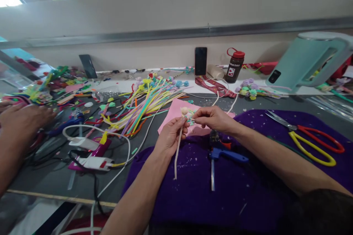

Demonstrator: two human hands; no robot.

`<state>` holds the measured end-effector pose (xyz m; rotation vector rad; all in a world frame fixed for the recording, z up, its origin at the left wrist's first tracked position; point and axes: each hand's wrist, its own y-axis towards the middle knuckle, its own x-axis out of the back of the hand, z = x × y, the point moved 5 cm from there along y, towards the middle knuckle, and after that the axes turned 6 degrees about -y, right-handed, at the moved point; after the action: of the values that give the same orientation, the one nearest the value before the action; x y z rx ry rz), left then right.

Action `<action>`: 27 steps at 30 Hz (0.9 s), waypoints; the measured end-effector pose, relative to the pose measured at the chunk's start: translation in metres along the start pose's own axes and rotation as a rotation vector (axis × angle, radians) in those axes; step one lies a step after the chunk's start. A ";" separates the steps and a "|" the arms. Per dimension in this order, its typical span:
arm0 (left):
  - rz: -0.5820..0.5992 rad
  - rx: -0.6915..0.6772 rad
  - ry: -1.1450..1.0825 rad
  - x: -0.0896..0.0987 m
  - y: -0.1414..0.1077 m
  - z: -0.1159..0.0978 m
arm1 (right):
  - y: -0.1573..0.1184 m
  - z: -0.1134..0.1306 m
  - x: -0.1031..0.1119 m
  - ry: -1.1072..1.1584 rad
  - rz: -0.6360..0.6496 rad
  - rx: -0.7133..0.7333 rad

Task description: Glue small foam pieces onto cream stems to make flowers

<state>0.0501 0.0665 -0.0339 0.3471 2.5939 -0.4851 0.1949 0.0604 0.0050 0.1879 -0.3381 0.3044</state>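
My left hand [173, 130] pinches a cream pipe-cleaner flower [178, 154] just under its head, and the pale stem hangs down below the fingers. Close on its right, my right hand [211, 117] has thumb and finger pressed together; what sits between them is too small to make out. Behind both hands lies a pink sheet [171, 115] with small green and white bits on it. A blue hot glue gun [224, 154] rests on the purple cloth [190, 191] below my right hand. Scissors [298, 128] with red and yellow handles lie open at the right.
Bundled pipe-cleaner flowers [143, 106] spread left of the pink sheet. A power strip [93, 156] with white cables stands nearer. A co-worker's hand [24, 117] is at far left. Along the back are a phone [200, 61], a bottle [235, 67] and a green kettle [300, 62].
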 end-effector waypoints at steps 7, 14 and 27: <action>-0.015 -0.016 0.021 -0.004 -0.001 0.001 | 0.001 -0.007 -0.011 0.139 0.005 -0.036; -0.022 -0.044 0.081 -0.003 -0.003 0.000 | 0.000 -0.007 -0.017 0.230 0.022 -0.086; -0.050 -0.096 0.086 -0.001 -0.004 -0.004 | -0.002 -0.022 -0.016 0.405 0.111 -0.275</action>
<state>0.0482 0.0641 -0.0293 0.2770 2.7039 -0.3682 0.1873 0.0591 -0.0214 -0.1635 0.0139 0.3928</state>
